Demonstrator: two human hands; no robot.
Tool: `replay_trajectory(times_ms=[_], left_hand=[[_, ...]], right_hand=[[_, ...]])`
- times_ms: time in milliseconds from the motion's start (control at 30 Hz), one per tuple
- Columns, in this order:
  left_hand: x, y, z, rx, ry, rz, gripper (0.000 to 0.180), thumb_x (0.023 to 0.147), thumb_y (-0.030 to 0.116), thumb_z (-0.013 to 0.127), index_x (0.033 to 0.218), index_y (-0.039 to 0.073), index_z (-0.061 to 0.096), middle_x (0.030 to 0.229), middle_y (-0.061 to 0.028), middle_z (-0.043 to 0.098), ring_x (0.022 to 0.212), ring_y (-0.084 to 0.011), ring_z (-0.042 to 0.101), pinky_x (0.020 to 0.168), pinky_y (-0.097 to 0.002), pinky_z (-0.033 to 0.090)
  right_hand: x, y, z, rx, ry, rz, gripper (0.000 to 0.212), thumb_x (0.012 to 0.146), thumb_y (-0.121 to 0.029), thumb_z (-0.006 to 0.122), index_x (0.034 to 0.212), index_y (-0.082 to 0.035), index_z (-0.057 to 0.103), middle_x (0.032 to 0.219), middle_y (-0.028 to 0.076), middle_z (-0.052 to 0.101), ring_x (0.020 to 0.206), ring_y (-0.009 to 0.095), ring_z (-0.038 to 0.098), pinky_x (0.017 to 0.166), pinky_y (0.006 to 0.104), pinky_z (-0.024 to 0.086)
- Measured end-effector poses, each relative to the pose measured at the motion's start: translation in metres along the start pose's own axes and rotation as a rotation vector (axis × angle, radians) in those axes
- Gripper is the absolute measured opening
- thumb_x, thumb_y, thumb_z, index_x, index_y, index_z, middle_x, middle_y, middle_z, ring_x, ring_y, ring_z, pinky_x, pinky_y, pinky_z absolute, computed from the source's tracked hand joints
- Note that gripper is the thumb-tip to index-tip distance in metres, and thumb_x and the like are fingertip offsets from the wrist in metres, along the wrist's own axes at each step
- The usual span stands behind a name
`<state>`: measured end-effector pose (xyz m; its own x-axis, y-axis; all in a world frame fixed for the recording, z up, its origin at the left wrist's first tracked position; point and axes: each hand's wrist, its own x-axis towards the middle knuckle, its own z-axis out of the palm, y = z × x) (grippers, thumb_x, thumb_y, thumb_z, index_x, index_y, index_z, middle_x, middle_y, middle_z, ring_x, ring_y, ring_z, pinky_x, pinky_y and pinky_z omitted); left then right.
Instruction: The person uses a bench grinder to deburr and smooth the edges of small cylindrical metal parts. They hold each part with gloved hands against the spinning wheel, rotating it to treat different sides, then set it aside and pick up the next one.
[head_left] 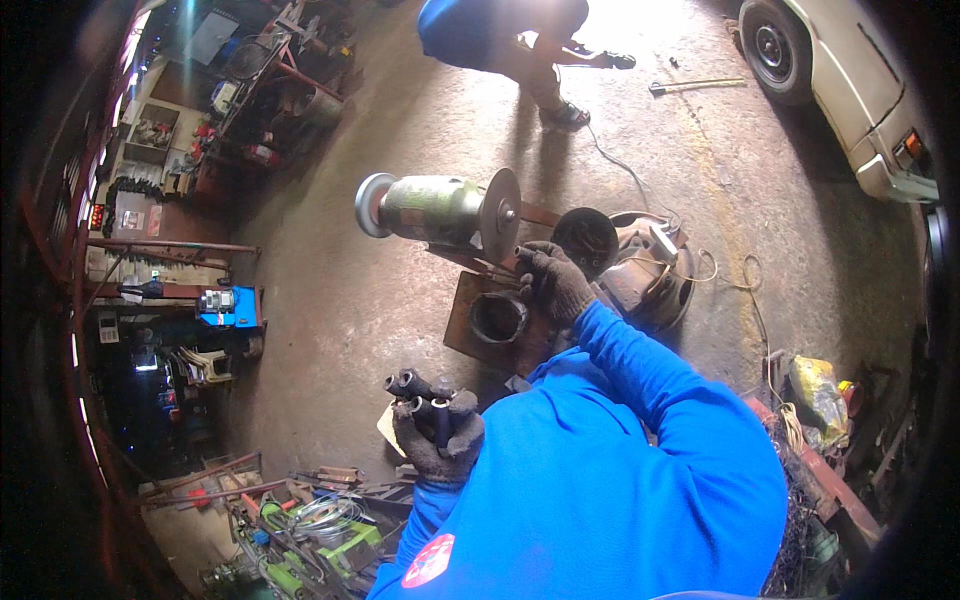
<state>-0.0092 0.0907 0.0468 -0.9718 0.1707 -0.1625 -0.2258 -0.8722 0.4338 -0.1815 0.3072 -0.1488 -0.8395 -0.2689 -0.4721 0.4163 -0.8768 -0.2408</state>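
Observation:
My left hand [447,452], in a dark work glove, is closed around several short dark tubes [408,384] whose hollow ends point up and away from me. My right hand [555,282], gloved too, is raised beside a green bench grinder [435,208]. A short dark tube [523,254] seems to stick out from its pinched fingers, close to the lower edge of the grinder's right wheel [501,212]. Whether tube and wheel touch, I cannot tell. Below the grinder stands a rusty metal box [466,318] with a round dark opening.
A round dark disc [585,243] and a bulky rusty machine part [645,270] with a trailing cable stand right of my right hand. Another person [500,40] is ahead, near a parked pale vehicle [850,90]. Scrap metal and wire [325,520] lie at lower left.

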Motion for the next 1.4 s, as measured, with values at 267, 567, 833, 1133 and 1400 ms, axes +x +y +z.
replay_trajectory(times_ms=[267,567,833,1133,1400], left_hand=[[0.000,-0.002,-0.001,-0.047,-0.009,-0.006,0.044,0.115,0.048,0.057,0.156,0.034,0.065,0.144,-0.0155,0.074,0.112,-0.0252,0.072,0.057,-0.0235,0.054],[0.005,0.001,0.001,-0.017,0.048,-0.014,0.045,0.111,0.049,0.063,0.152,0.033,0.068,0.136,-0.0133,0.077,0.100,-0.0224,0.072,0.051,-0.0231,0.052],[0.004,0.002,-0.002,-0.026,0.062,0.004,0.046,0.111,0.048,0.064,0.154,0.034,0.067,0.136,-0.0139,0.077,0.101,-0.0233,0.073,0.051,-0.0231,0.053],[0.005,0.006,-0.001,-0.062,-0.019,-0.031,0.043,0.113,0.045,0.059,0.154,0.034,0.066,0.141,-0.0162,0.072,0.110,-0.0307,0.074,0.053,-0.0269,0.056],[0.004,0.007,-0.004,-0.055,-0.051,-0.019,0.041,0.114,0.043,0.058,0.154,0.036,0.067,0.142,-0.0170,0.071,0.115,-0.0307,0.073,0.058,-0.0272,0.058]], right_hand=[[0.018,0.002,-0.011,0.045,-0.089,-0.030,0.038,0.110,-0.006,0.063,0.147,0.000,0.058,0.112,0.018,0.074,0.080,0.021,0.073,0.066,0.0336,0.063],[0.038,0.018,-0.017,-0.006,0.017,0.007,0.031,0.109,-0.009,0.066,0.140,-0.003,0.063,0.108,0.011,0.074,0.078,0.018,0.069,0.067,0.0315,0.061],[0.055,0.019,-0.010,-0.566,0.218,-0.075,0.028,0.104,-0.016,0.074,0.127,0.001,0.074,0.101,0.012,0.081,0.073,0.019,0.074,0.063,0.0347,0.061],[0.061,0.024,-0.006,-0.404,0.247,-0.013,0.024,0.106,-0.020,0.073,0.121,-0.002,0.076,0.093,0.010,0.077,0.068,0.019,0.070,0.058,0.0345,0.057],[0.057,0.022,0.002,-0.323,0.229,0.015,0.019,0.108,-0.015,0.067,0.121,-0.005,0.076,0.086,0.007,0.072,0.064,0.019,0.066,0.055,0.0337,0.055]])
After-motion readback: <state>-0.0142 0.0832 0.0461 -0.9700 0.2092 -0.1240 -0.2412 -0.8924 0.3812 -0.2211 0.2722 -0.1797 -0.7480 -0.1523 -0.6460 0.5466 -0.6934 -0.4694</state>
